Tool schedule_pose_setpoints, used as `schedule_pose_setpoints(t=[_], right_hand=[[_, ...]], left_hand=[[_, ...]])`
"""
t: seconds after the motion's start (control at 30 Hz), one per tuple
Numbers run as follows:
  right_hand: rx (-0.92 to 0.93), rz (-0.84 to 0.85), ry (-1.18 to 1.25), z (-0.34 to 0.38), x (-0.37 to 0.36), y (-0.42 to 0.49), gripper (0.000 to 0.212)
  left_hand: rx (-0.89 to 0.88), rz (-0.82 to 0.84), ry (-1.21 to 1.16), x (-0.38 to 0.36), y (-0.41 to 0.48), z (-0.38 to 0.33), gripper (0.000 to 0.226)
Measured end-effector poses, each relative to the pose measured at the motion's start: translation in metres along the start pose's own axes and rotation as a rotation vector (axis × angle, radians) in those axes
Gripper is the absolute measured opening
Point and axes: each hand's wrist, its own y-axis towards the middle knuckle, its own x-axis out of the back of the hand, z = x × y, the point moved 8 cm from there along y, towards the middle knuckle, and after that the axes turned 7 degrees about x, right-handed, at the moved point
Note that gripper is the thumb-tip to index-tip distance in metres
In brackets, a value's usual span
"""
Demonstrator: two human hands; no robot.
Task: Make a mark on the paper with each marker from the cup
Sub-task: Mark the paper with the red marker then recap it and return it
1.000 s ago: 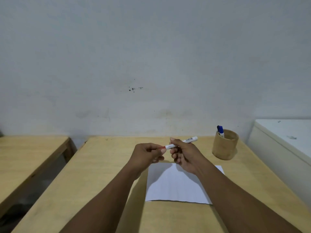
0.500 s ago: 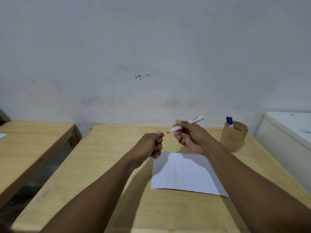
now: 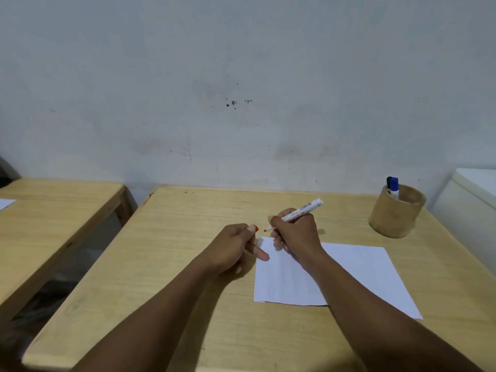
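Near the far right corner of the pale wooden table stands a round brown bamboo cup, and in it one blue-capped marker stands upright against its left wall, with a dark cap just behind it (whether that is a second marker, I cannot tell). One white sheet of paper lies flat toward the right side of the table, showing no mark. The right hand is closed round a white marker with a red tip, uncapped, its tip pointing left and down just above the paper's far left corner. The left hand sits just beside it, pinching a small red cap, one finger stretched onto the paper's left edge
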Motion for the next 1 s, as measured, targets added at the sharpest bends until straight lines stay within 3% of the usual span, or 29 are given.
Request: schedule_pose_setpoints(t=[0.2, 0.4, 0.73, 0.87, 1.0], right_hand=[[0.054, -0.004, -0.141, -0.007, -0.003, -0.001, 0.018], [0.077, 0.066, -0.119, -0.011, -0.008, -0.003, 0.016], [0.112, 0.114, -0.153, -0.013, -0.013, -0.001, 0.018], [0.062, 0.154, -0.056, -0.015, -0.014, 0.0, 0.01], [0.042, 0.096, -0.015, -0.005, -0.008, 0.001, 0.015]], left_hand=[[0.202, 0.168, 0.049, 0.004, 0.002, 0.014, 0.036], [0.335, 0.202, 0.003, 0.005, 0.008, 0.019, 0.036], [0.349, 0.199, 0.001, 0.005, 0.011, 0.021, 0.034], [0.346, 0.201, 0.012, 0.005, 0.01, 0.02, 0.034], [0.34, 0.211, 0.011, 0.004, 0.008, 0.019, 0.032]])
